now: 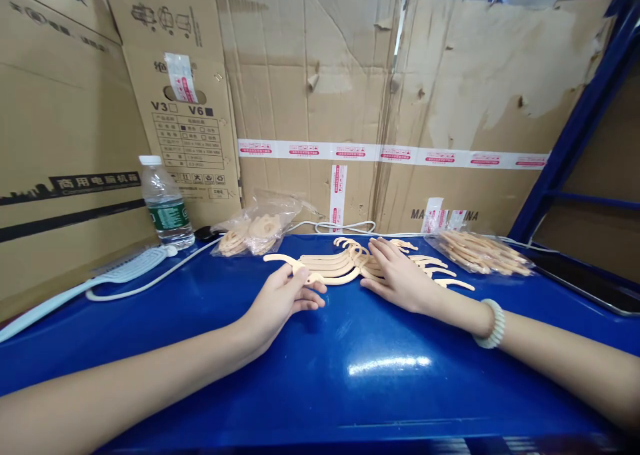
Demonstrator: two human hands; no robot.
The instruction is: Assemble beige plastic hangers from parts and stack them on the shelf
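Note:
My left hand (286,295) pinches a curved beige hanger arm (281,260) between thumb and fingers, its thin end pointing left. It is just above the left end of a group of beige plastic hangers (334,268) laid side by side on the blue table (320,362). My right hand (400,278) rests over the right part of these hangers, its fingers stretched out and apart. Parts of the hangers' middles are hidden under it, while several curved tips (457,284) show past the hand. Whether the right fingertips press on a piece I cannot tell.
A clear bag of rounded beige pieces (265,232) lies at the back left, a bag of long beige pieces (483,252) at the back right. A water bottle (167,205), pale blue hairbrush (125,268), white cable (165,283) and dark phone (590,282) are around. Cardboard (310,95) walls the back.

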